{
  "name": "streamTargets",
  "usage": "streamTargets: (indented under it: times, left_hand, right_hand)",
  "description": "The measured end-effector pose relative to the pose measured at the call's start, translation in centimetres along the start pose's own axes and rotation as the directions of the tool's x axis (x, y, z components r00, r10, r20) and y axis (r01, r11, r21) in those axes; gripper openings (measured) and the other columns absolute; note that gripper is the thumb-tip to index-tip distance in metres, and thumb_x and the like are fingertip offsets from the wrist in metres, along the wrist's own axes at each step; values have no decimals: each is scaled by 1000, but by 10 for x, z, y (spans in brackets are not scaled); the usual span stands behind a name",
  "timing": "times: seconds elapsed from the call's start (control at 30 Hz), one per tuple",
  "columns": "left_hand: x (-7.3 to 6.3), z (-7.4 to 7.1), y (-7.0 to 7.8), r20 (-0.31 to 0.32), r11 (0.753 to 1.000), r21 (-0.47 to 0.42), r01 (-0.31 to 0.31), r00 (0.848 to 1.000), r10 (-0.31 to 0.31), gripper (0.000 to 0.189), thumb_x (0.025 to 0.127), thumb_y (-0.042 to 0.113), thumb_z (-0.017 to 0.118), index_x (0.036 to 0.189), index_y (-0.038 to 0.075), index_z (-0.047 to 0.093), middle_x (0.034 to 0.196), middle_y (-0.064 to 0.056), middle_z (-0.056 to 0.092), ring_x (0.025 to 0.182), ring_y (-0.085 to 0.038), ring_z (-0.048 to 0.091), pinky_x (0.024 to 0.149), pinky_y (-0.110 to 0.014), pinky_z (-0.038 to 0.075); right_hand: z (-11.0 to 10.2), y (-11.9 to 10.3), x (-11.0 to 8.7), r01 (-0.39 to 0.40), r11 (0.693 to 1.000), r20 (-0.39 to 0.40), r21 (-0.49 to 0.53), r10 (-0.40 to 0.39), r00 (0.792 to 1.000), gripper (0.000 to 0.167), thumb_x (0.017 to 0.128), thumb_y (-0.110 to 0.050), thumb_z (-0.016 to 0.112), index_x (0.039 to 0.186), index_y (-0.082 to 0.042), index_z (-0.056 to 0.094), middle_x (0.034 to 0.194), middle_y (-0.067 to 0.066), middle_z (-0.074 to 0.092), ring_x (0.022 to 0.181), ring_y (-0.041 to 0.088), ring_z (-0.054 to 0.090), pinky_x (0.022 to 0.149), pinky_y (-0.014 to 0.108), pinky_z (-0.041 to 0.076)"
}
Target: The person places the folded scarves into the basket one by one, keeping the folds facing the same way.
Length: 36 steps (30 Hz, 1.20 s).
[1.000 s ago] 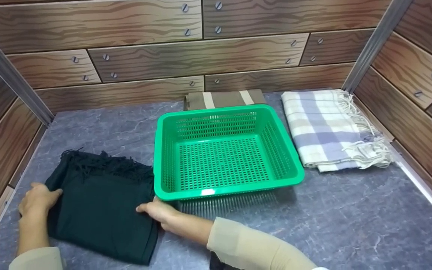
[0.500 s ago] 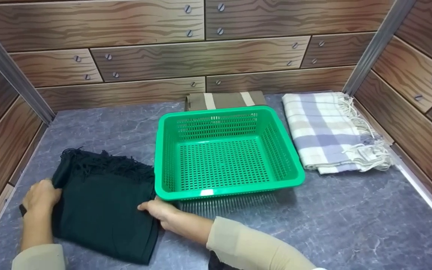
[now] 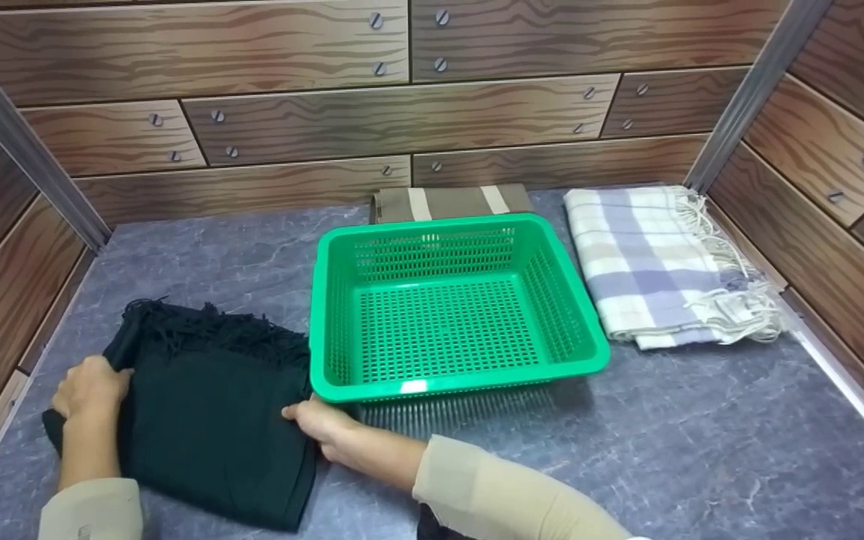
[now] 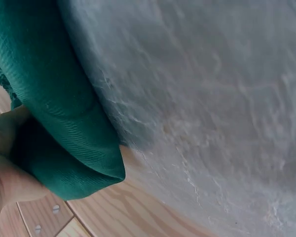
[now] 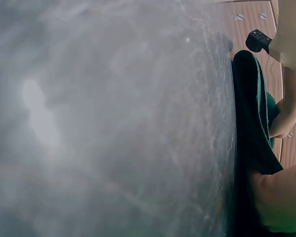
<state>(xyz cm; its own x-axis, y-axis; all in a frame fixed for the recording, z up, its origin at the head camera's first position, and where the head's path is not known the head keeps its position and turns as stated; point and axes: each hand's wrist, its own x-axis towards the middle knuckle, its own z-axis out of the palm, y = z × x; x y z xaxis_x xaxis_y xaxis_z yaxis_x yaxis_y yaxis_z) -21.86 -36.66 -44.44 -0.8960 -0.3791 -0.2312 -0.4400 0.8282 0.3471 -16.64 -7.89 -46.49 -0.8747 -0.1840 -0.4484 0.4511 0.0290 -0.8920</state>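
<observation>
A folded dark green cloth with a knotted fringe lies on the tabletop at the lower left of the frame. The left hand grips its left edge, and the right hand pinches its right edge, thumb on top. It looks soft, limp and light, unlikely to break or slip; hold it by the side folds, all layers together, since a loose grip could let it unfold. At centre, a green plastic basket shows its whole slotted floor. A checked cloth lies right of it; a striped brown cloth sits behind.
</observation>
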Motion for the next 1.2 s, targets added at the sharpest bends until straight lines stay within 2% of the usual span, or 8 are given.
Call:
streamTargets:
  times: [0.17, 0.27, 0.4, 0.6, 1.0, 1.2]
  left_hand:
    - [-5, -1, -2, -22, 999, -46, 4, 1000, -5, 49, 95, 25, 46, 129, -8, 38, 119, -43, 38, 101, -57, 41, 75, -60, 37]
    - [-8, -4, -3, -33, 997, -71, 14, 999, -16, 51, 96, 27, 44, 135, -5, 33, 123, -43, 35, 103, -57, 40, 78, -60, 35]
    - [-11, -8, -4, -61, 995, -100, 23, 998, -30, 52, 97, 27, 41, 137, -5, 29, 124, -43, 33, 104, -58, 38, 81, -61, 34]
    - [-16, -8, -3, -109, 993, -117, 7, 994, -20, 48, 98, 25, 41, 135, -4, 31, 123, -43, 35, 102, -59, 39, 80, -62, 34]
    - [-21, -18, -3, -90, 990, -142, 5, 996, -18, 54, 99, 32, 36, 140, -2, 25, 129, -40, 29, 107, -59, 34, 82, -63, 31]
    - [-20, -19, -6, -124, 988, -155, -9, 992, -11, 53, 99, 32, 38, 140, 0, 27, 130, -38, 31, 107, -59, 34, 81, -63, 31]
  right_hand:
    - [1, -2, -3, -4, 1000, 18, -20, 4, 1000, 68, 88, -5, 53, 143, 8, 15, 148, 21, 12, 135, 33, 6, 107, 43, 8]
    - [0, -6, -6, -19, 999, 34, -37, 21, 999, 67, 89, -9, 54, 142, 8, 16, 148, 20, 14, 135, 32, 8, 107, 43, 9]
    - [1, -8, -9, -22, 998, 33, -56, 23, 999, 65, 89, -11, 55, 141, 9, 20, 146, 22, 20, 134, 33, 13, 107, 44, 13]
    - [3, -9, -14, 1, 998, 9, -69, -1, 1000, 62, 88, -10, 57, 139, 10, 27, 143, 24, 27, 132, 36, 20, 105, 46, 17]
    - [4, -14, -18, -3, 999, 21, -43, 4, 1000, 62, 89, -10, 57, 139, 10, 26, 143, 22, 27, 131, 37, 21, 104, 48, 18]
    - [5, -13, -19, 5, 999, 13, -32, -5, 1000, 58, 88, -10, 59, 135, 11, 31, 140, 23, 31, 128, 37, 26, 102, 48, 22]
